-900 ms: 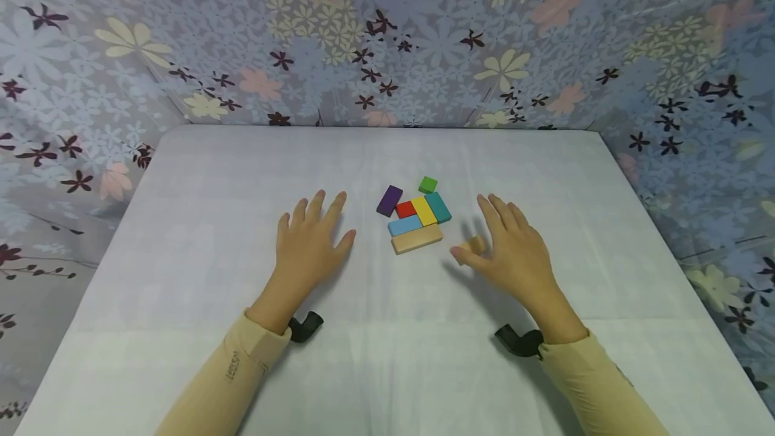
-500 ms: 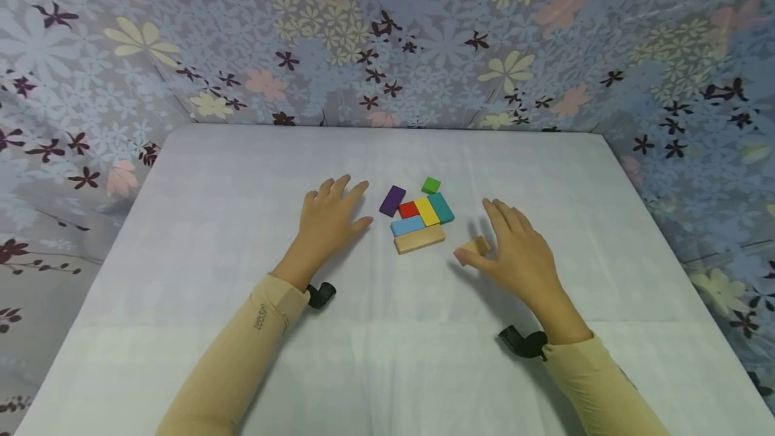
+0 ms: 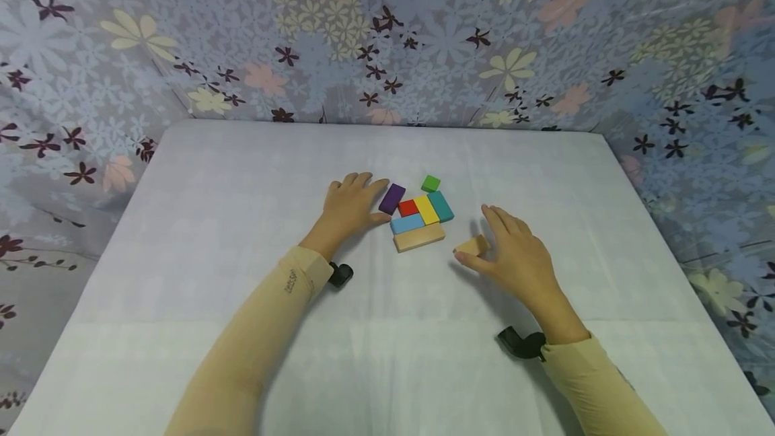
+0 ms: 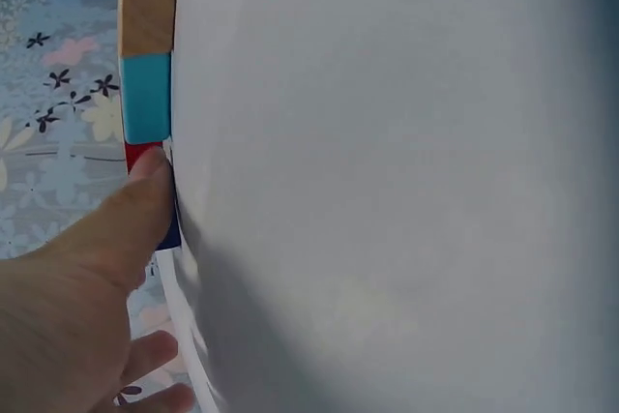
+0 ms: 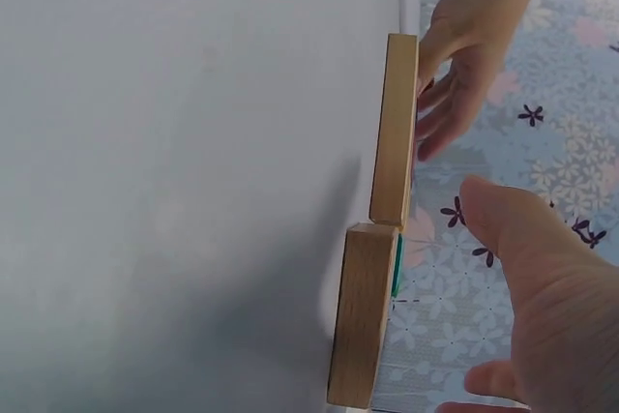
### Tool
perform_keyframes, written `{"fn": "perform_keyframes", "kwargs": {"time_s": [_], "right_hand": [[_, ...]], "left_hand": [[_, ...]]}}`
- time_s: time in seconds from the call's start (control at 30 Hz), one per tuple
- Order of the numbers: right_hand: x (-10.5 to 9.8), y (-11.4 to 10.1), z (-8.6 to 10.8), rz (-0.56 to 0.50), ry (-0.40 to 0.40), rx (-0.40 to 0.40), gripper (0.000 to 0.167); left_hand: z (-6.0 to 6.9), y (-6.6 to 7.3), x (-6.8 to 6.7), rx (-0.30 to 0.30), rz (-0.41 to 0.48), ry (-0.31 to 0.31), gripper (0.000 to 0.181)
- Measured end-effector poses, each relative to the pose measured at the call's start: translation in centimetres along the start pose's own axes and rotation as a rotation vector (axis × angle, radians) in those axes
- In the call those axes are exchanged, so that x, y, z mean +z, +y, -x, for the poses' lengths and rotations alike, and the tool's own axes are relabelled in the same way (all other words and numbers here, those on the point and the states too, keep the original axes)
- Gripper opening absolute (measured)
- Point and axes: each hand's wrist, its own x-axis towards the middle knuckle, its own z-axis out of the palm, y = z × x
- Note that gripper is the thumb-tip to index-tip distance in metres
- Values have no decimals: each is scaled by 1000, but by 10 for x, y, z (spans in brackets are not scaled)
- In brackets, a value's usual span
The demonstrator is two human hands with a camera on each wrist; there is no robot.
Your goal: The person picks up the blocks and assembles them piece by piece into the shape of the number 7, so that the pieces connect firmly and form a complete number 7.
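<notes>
In the head view my left hand [image 3: 351, 207] reaches to the left side of a purple block [image 3: 392, 199], thumb and index finger spread at its two ends. Whether they touch it I cannot tell. To its right lie a red block [image 3: 408, 208], a yellow block [image 3: 426, 210] and a teal block [image 3: 440, 206], side by side. A light blue block [image 3: 408, 224] and a long plain wooden block [image 3: 419, 237] lie in front of them. My right hand [image 3: 517, 258] hovers with relaxed fingers over a second plain wooden block [image 3: 473, 245], partly hidden by the thumb.
A small green block [image 3: 430, 184] lies apart behind the group. The white-covered table [image 3: 387, 355] bears everything, with a flowered cloth [image 3: 387, 39] rising behind its far edge. Each wrist carries a black camera mount [image 3: 521, 343].
My left hand has moved right and forward across the table, up to the purple block. The right hand has stayed almost still, and the blocks lie as before.
</notes>
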Motion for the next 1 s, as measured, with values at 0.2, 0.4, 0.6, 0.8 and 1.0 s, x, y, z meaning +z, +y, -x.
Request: {"fn": "perform_keyframes", "kwargs": {"time_s": [0.2,0.4,0.6,0.8,1.0], "right_hand": [[0,1,1,11,-32,21,102],[1,1,3,34,-67,45,101],[3,3,3,41,-61,49,101],[4,2,4,44,-36,15,94],[5,1,4,62,-42,-1,91]], "left_hand": [[-7,0,1,23,55,-36,82],[-13,0,2,39,69,-48,82],[-15,-5,5,40,99,-42,78],[-6,-19,4,19,134,-6,79],[18,-39,-1,-18,182,43,81]]}}
